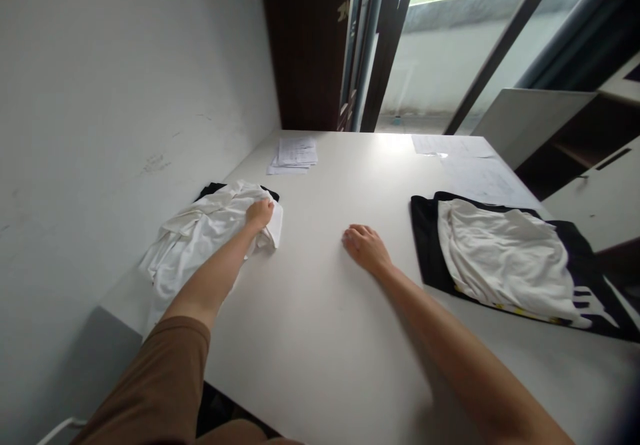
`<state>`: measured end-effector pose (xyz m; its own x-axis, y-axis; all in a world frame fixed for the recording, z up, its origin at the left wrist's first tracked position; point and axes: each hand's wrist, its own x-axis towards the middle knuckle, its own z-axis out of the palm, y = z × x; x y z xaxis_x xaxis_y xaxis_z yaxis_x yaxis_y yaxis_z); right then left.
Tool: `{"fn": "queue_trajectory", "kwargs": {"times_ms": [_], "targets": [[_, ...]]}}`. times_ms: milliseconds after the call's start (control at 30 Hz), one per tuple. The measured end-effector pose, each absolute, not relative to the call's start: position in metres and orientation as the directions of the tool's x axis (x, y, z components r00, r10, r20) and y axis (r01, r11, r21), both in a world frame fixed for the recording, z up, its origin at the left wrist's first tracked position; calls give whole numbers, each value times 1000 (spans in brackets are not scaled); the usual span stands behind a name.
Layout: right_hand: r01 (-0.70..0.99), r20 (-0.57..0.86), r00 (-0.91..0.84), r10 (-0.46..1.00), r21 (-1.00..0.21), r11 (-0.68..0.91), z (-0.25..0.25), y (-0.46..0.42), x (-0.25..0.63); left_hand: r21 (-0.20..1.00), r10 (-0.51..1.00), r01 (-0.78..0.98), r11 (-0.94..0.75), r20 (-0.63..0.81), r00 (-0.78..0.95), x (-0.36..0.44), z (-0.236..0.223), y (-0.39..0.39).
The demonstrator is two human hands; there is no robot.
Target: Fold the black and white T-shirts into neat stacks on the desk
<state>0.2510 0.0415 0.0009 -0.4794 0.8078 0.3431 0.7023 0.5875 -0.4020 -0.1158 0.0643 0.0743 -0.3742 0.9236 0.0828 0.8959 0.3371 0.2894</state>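
My left hand (260, 213) is closed on the edge of a white shirt-like garment (205, 235), which lies rumpled at the left of the table, against the wall. Black cloth (210, 190) shows from under its far edge. My right hand (367, 246) rests palm down on the bare middle of the table (310, 312), its fingers loosely bent and nothing seen in them. Further right lies a second white garment (505, 252), folded and spread on a black garment (425, 238) with white and yellow print.
A small stack of papers (295, 154) sits at the far left of the table. Flat sheets (470, 165) lie at the far right. A wall (125, 98) borders the left side. Beyond the table stand a dark door (310, 45) and a glass sliding door (450, 52).
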Motion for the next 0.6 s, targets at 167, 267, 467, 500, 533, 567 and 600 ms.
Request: {"fn": "queue_trajectory", "kwargs": {"times_ms": [167, 267, 467, 500, 533, 567, 600], "targets": [[482, 342, -489, 803, -662, 575, 6, 39, 233, 546, 941, 831, 112, 210, -265, -45, 88, 88], [209, 340, -502, 795, -844, 493, 10, 26, 208, 824, 906, 549, -143, 332, -262, 8, 98, 95], [-101, 204, -151, 967, -976, 191, 9, 17, 159, 986, 984, 50, -158, 153, 96, 97, 104, 92], [-145, 165, -52, 985, -977, 156, 8, 21, 159, 990, 970, 31, -139, 129, 208, 101, 104, 92], [-192, 109, 35, 993, -975, 114, 7, 25, 162, 989, 949, 38, -141, 124, 290, 99, 104, 93], [-243, 40, 95, 995, -968, 62, 6, 30, 169, 983, 936, 71, -171, 139, 325, 93, 103, 95], [-294, -33, 125, 992, -956, 6, 5, 36, 177, 967, 937, 133, -218, 170, 304, 82, 103, 98]]}}
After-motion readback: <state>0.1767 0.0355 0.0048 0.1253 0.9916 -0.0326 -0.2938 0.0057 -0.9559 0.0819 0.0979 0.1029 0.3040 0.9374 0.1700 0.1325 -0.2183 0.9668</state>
